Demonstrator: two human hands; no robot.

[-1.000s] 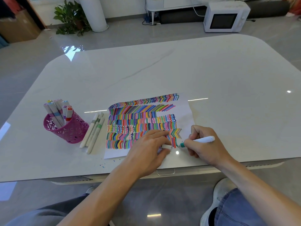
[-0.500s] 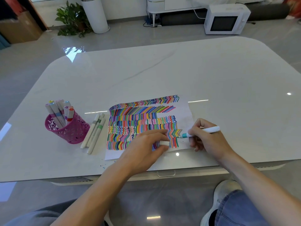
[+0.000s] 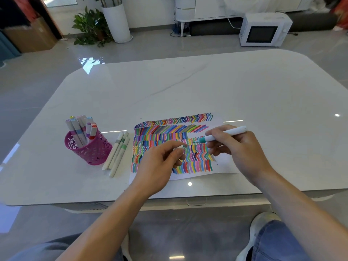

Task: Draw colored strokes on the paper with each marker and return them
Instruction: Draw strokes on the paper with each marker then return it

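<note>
While your right hand (image 3: pixel 243 147) grips the teal marker (image 3: pixel 226 133) just above the paper (image 3: pixel 224 166), your left hand (image 3: pixel 160 164) pinches its white cap (image 3: pixel 178 147). Recapping looks next: line the cap up with the tip, then return the marker to the pink holder (image 3: pixel 88 149) left of the paper.

Your left hand (image 3: pixel 163 164) reaches in from the lower left on a bare forearm, its fingers curled and pinching a small white cap (image 3: pixel 178 147). Your right hand (image 3: pixel 239 149) comes from the lower right and grips a marker (image 3: pixel 228 133) in a writing hold, tip pointing toward the left hand.
</note>
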